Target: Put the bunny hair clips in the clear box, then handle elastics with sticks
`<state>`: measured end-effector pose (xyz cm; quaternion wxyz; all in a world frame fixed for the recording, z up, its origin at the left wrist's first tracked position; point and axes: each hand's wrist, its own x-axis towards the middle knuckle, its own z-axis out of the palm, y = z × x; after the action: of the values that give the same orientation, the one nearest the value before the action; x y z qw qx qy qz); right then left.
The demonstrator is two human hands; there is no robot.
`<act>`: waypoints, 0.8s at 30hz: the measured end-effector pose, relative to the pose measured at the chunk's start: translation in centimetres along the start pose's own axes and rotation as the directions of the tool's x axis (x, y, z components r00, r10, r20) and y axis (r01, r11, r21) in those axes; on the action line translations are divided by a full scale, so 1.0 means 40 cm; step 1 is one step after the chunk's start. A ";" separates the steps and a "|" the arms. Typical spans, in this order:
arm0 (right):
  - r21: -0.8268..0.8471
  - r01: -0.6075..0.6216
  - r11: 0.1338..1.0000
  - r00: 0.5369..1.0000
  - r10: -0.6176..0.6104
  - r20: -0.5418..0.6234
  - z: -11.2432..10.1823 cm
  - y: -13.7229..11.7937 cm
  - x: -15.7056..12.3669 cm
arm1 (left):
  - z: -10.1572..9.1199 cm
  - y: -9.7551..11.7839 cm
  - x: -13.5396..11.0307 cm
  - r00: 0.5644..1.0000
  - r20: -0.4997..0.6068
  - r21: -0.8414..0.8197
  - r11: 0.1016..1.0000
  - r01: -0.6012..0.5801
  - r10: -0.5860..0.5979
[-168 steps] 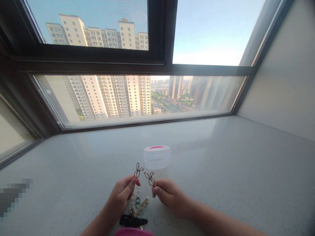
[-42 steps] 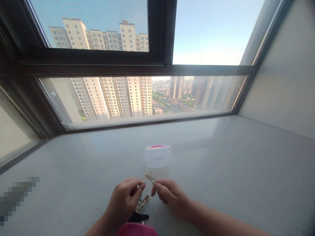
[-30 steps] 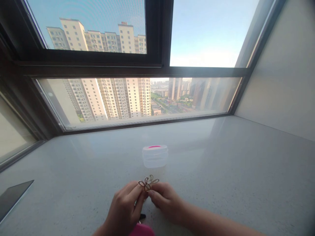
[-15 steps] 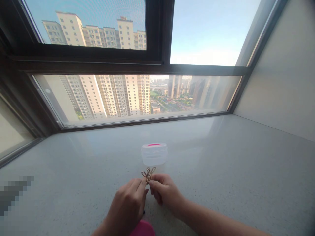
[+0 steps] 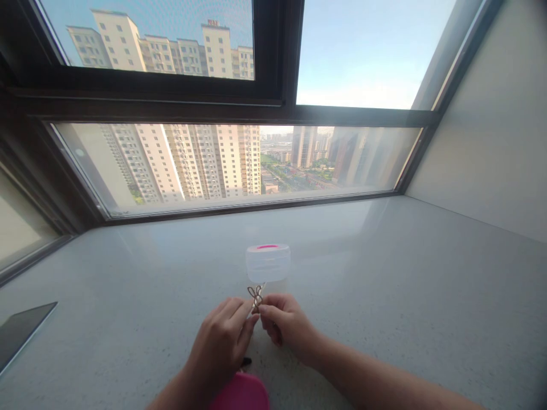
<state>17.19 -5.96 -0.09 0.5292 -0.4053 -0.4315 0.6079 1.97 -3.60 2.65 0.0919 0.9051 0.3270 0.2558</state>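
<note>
Between both sets of fingertips is a small brown looped piece (image 5: 256, 294), its thin loops fanning upward; whether it is wire or cord is hard to make out. My left hand (image 5: 224, 336) pinches its lower left side, thumb and fingers closed. From the right, my right hand (image 5: 286, 324) grips the same piece between thumb and forefinger, its other fingers curled under. Just beyond the loops stands a clear plastic box (image 5: 268, 265) with a pink handle on its lid. A pink rounded object (image 5: 245, 394) lies below my left hand, partly hidden by the wrist, with a small dark item (image 5: 247, 361) beside it.
The speckled pale sill (image 5: 384, 307) spreads around my hands. At the left edge lies a flat dark device (image 5: 25, 330). A dark window frame (image 5: 282, 117) borders the far side, and a white wall (image 5: 491, 142) rises on the right.
My left thumb has come up toward the brown looped piece, and the loops are turned slightly. More of the pink object shows. The view has tilted down a little.
</note>
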 end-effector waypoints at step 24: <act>-0.090 -0.040 0.995 0.999 0.043 0.033 -0.007 0.002 0.001 | 0.010 -0.007 0.000 0.977 0.004 -0.285 0.936 0.206 -0.214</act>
<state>17.44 -5.91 -0.26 0.4901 -0.4268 -0.4589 0.6058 2.04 -3.37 2.21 0.2433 0.8388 0.3830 0.3009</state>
